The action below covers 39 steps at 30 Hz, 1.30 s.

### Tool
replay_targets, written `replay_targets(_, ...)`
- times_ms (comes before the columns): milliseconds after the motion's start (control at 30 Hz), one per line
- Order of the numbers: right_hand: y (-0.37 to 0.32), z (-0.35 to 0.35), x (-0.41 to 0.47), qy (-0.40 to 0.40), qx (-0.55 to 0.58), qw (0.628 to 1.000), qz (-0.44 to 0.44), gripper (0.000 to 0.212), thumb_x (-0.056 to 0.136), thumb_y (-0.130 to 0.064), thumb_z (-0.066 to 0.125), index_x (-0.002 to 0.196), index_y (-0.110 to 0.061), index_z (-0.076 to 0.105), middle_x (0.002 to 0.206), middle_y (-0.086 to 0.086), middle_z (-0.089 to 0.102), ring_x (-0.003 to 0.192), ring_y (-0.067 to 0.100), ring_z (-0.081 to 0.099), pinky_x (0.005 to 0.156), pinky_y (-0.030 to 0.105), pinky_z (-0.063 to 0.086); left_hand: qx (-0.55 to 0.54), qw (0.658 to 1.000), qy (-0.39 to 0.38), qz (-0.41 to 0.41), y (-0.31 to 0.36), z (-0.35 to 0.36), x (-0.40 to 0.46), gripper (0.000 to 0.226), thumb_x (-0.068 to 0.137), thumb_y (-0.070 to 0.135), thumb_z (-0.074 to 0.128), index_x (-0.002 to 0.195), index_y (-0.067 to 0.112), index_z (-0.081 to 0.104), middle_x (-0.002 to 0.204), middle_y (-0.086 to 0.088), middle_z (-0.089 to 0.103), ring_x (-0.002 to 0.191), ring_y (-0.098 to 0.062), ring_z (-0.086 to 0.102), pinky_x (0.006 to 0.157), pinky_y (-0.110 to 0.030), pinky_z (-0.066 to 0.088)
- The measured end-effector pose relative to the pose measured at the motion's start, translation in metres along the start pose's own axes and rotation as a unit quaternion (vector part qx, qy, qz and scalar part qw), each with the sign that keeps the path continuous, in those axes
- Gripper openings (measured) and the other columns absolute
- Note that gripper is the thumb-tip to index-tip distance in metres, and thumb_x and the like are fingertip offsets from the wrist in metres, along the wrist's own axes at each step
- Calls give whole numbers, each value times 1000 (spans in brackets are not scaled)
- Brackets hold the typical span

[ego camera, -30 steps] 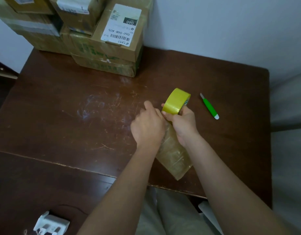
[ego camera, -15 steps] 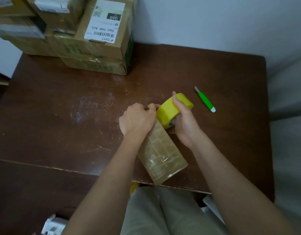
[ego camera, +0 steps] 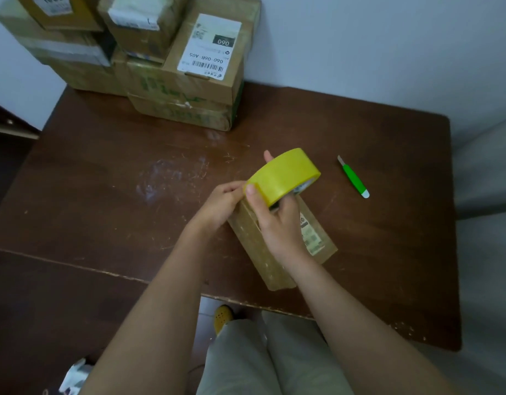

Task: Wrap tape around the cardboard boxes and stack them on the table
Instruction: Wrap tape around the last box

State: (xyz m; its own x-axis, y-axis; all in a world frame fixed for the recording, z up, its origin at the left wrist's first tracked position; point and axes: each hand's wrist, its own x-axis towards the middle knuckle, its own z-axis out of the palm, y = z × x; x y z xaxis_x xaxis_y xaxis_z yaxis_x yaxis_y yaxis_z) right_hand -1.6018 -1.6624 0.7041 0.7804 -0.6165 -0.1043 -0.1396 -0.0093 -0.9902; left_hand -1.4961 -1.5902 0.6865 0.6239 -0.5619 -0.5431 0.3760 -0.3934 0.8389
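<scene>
I see a scratched dark wood counter [ego camera: 103,195] against a pale wall — my right hand [ego camera: 280,223] grips the yellow tape roll [ego camera: 286,173], my left hand [ego camera: 217,203] pinches its end over a glossy taped cardboard box [ego camera: 263,258].

Yellow tape roll [ego camera: 286,173]; tan box [ego camera: 274,266] with white label [ego camera: 311,238]; green, white-tipped knife [ego camera: 354,178]; dark brown, white-scuffed bench [ego camera: 103,195]; brown stacked boxes [ego camera: 186,89], white barcode label [ego camera: 207,45].

Dark brown wooden table [ego camera: 97,195], top scuffed with pale scratches. Stack of taped cardboard boxes [ego camera: 186,81] at far left corner against wall. 1 small cardboard box [ego camera: 274,269] near front edge. Green-handled cutter [ego camera: 353,178] lying to the right, apart.
</scene>
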Motion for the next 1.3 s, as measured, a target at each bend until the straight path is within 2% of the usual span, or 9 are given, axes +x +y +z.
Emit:
replay_targets(67,9,13,-11,-6,-41,999,-7,72,85,-67,62,148,-54,31,123,-7,64,120,22,57,107,54,42,-2,1000,-14,-4,-12,-14,-5,27,95,-3,53,82,14,68,61,11,69,58,3,61,59,-16,50)
replay_targets(200,15,34,-27,11,-113,989,-92,70,86,-58,63,143,-65,24,137,-42,42,133,-9,34,112,61,29,0,1000,-8,5,-37,-33,-14,38,87,-18,54,72,13,71,59,10,67,55,3,60,58,-17,51)
replay_targets(367,17,33,-17,-7,-78,993,-83,48,87,-63,62,125,-77,37,134,9,62,124,31,55,105,71,31,-14,998,-14,59,-43,-33,-13,27,94,-12,51,97,12,64,61,17,68,62,9,60,63,-10,47)
replay_targets(533,15,27,-18,10,-105,989,-106,26,87,-42,71,111,-51,68,150,-12,49,135,25,45,108,58,37,3,996,-36,82,-48,-38,-9,30,91,-7,59,101,20,69,77,16,73,80,3,63,80,-19,50)
replay_targets(667,10,10,-11,96,-97,987,-82,43,88,-25,73,130,-21,66,130,-37,56,135,2,44,114,53,34,-15,996,-57,65,-43,-35,-13,23,96,14,59,115,24,68,94,13,75,92,3,66,81,-13,48)
replay_targets(800,-9,-21,14,83,-15,996,-17,74,90,-1,70,153,-9,33,110,4,72,99,-15,62,85,5,44,-2,998,-61,35,-46,-37,-12,24,96,30,61,118,32,70,108,4,75,107,-10,67,91,-20,50)
replay_targets(933,-6,-26,23,70,-3,997,18,75,89,-8,73,153,-17,35,106,-2,75,98,3,70,82,14,51,-11,997,-68,25,-44,-37,-12,36,88,42,63,121,29,70,113,4,73,115,-12,63,105,-32,45)
replay_targets(1067,1,-30,32,75,23,995,59,71,88,-11,76,149,-21,43,105,-4,76,101,9,71,85,20,54,-33,997,-70,13,-42,-37,-13,38,86,39,64,121,25,70,115,2,73,112,-13,66,100,-31,49)
replay_targets(1300,12,-35,44,71,10,993,96,66,85,-14,79,144,-22,50,105,-7,76,102,1,69,91,22,55,-39,997,-63,6,-42,-36,-11,39,83,39,66,117,21,72,119,2,72,115,-18,65,107,-41,46)
